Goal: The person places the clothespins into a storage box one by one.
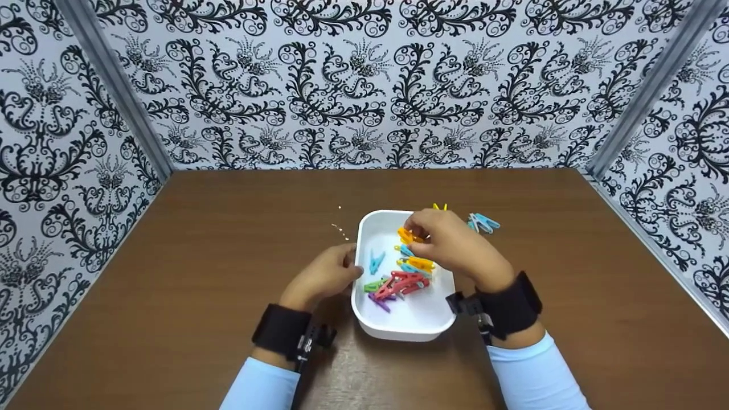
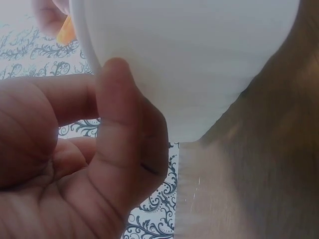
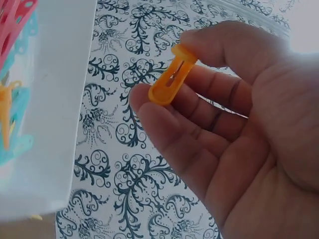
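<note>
A white rectangular tub [image 1: 416,316] stands on the table. My left hand [image 1: 327,270] grips its left wall, thumb over the rim; in the left wrist view the fingers [image 2: 119,109] press the tub's outer side. Over the tub's far right part, my right hand [image 1: 450,242] pinches an orange clothespin [image 3: 172,82] between thumb and fingers. Inside the tub lie red clothespins [image 1: 398,283], a green one [image 1: 373,286], a purple one [image 1: 380,302], a blue one [image 1: 376,262] apart at the left, and orange and blue ones near the right wall.
Behind the tub on the brown table [image 1: 228,256] lies a yellow clothespin [image 1: 439,206], partly hidden. Light blue clothespins [image 1: 484,222] lie beyond my right hand. Small pale marks [image 1: 340,230] show left of the tub. Patterned walls [image 1: 364,85] enclose the back and sides.
</note>
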### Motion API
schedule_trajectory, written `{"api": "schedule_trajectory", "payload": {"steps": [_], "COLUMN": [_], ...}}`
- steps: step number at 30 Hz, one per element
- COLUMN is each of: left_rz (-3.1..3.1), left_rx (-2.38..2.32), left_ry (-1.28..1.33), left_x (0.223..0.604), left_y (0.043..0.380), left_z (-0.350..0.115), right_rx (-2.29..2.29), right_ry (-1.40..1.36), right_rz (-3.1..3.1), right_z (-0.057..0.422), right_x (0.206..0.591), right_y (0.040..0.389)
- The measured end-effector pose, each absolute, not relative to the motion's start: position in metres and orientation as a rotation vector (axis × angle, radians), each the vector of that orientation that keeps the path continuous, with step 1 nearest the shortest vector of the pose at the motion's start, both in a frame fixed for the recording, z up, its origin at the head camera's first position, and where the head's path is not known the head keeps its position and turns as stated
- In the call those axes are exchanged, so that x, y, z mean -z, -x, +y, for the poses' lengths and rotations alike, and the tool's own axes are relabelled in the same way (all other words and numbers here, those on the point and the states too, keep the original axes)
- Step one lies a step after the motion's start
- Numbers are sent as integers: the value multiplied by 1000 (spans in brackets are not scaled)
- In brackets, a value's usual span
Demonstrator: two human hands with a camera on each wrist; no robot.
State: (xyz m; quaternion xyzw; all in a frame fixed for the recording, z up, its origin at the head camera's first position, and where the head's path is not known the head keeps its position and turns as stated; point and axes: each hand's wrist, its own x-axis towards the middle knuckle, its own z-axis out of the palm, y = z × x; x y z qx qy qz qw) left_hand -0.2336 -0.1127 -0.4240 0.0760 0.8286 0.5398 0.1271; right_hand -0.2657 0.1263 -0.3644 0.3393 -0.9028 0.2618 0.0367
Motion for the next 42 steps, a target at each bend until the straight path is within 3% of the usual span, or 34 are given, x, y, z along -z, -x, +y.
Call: {"api": "schedule_trajectory", "payload": {"steps": [12,25,42], "left_rz": [2415,2392,2340], "left_rx": [-1563,-1563,-1623], "left_ry": [-231,-232,-227], "left_x": [423,423,425], "left_y": [233,233,234], "left_z": [-114,-112,-112], "right_rx": [-602,-286,-361], "right_ry": [-1138,-903,-894], "right_rz": [-2880,-3128,-3134], "right_z": [103,104,104], "right_x": [388,399,393], "right_y": [270,274,270]}}
